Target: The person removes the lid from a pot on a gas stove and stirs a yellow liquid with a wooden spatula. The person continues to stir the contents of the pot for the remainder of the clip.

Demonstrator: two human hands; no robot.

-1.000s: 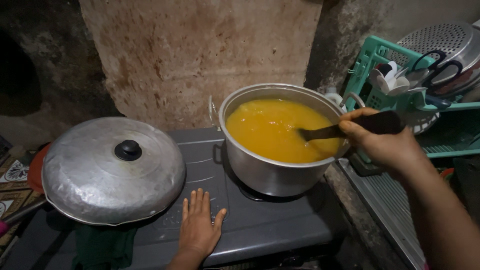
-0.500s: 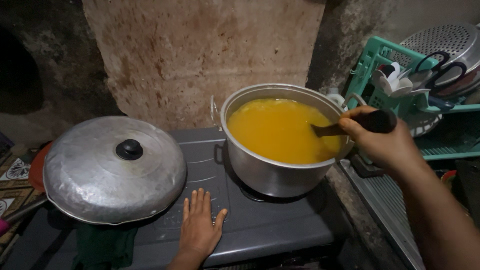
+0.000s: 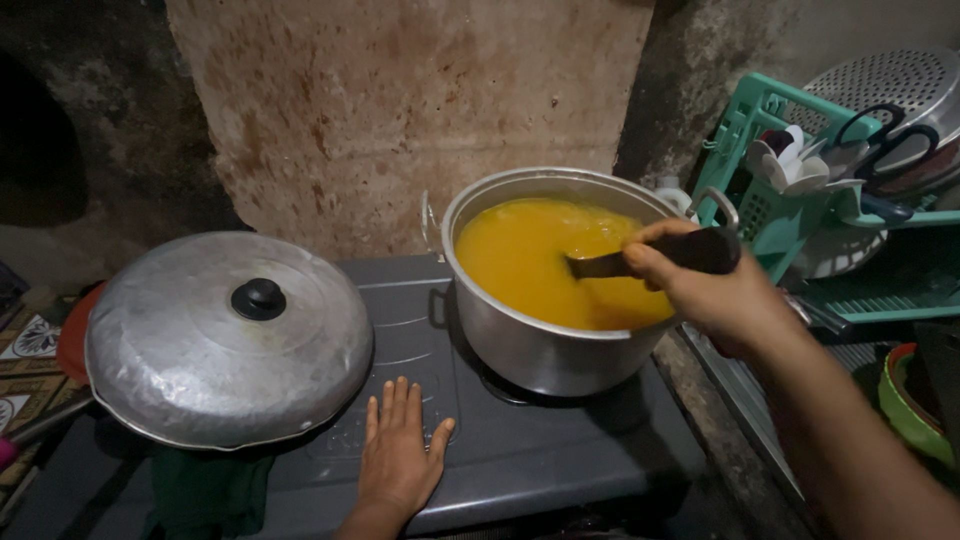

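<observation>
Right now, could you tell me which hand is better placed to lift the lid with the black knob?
Probably the left hand: it rests flat and empty on the stove top beside the lid, while the right hand grips the ladle in the pot.

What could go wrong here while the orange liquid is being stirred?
The pot is filled close to its rim, so the spoon in the right hand might slop liquid over. The left hand lies flat on the stove top near the pot's base, possibly within reach of heat or drips.

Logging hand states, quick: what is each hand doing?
Left hand: open, flat on grey stove top.
Right hand: closed on dark ladle handle.
</observation>
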